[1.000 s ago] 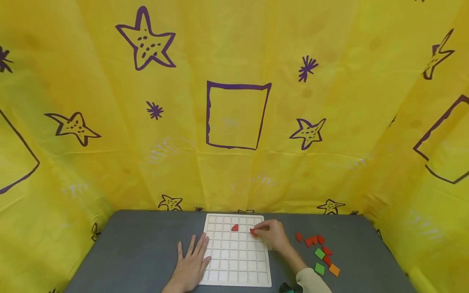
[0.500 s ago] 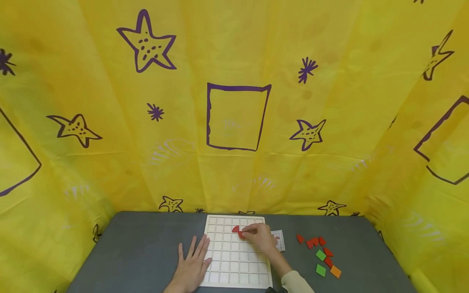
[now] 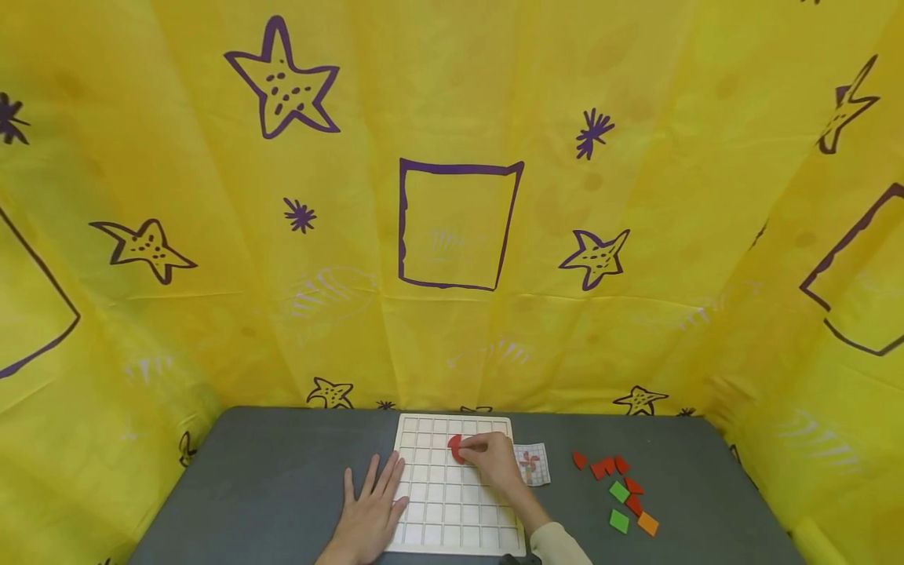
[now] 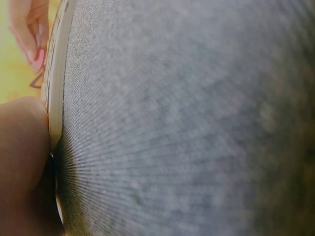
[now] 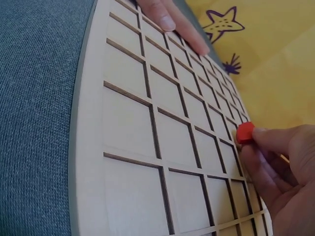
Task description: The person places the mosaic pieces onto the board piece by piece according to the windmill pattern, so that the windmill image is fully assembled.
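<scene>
A white wooden grid board (image 3: 443, 514) with square recesses lies on the dark table. My right hand (image 3: 496, 461) pinches a red quarter-round tile (image 5: 245, 132) between thumb and fingers over the upper middle of the grid. Just behind it, another red tile (image 3: 455, 441) sits on the board, partly covered in the head view; whether the two touch, I cannot tell. My left hand (image 3: 369, 512) lies flat with spread fingers, its fingertips and thumb resting on the board's left edge.
Right of the board is a small card (image 3: 540, 464) printed with a red flower on a grid. Farther right lie several loose red tiles (image 3: 599, 469), two green tiles (image 3: 619, 520) and an orange tile (image 3: 647, 523). A yellow patterned cloth (image 3: 452, 353) hangs behind the table.
My right hand has moved left with the red tile, from the grid's right side to beside the red tile on the board. The card has come into view. My left hand stays put.
</scene>
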Demonstrator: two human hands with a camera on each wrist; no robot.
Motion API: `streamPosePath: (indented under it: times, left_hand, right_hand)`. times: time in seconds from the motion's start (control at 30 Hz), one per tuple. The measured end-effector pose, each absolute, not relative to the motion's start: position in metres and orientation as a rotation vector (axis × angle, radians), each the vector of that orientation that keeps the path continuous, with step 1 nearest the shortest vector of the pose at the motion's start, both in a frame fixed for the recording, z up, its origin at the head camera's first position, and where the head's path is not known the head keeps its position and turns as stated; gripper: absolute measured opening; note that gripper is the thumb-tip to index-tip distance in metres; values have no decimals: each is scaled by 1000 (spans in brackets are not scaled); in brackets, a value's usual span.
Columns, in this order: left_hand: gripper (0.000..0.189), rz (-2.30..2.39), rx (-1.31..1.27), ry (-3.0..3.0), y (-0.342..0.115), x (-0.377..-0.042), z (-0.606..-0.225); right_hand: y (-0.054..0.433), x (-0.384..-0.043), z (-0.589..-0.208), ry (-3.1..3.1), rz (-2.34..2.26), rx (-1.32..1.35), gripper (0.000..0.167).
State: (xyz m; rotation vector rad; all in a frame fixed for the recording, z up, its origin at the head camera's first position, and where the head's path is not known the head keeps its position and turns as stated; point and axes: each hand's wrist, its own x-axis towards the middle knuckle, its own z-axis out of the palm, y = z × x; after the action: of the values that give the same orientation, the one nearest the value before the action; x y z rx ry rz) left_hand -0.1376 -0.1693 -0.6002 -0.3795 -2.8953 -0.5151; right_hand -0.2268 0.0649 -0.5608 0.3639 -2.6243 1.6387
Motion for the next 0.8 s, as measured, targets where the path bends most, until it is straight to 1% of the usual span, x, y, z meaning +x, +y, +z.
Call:
streamPosePath:
  times: [0.4,0.67,0.8]
  left_hand:
    - [58,-547,-395,-2901,-168,-137,-599]
    - [58,-511,-365,-2883,-167,-137,-600]
    - [58,-514,-373,-2879,-168,-136,-601]
  right_hand:
    - [62,-227,-568,-2657,1490,392,5]
    - [59,-226,-569,-2668,1438,355,6]
    - [57,-226,-570,-2668,1430,341,3]
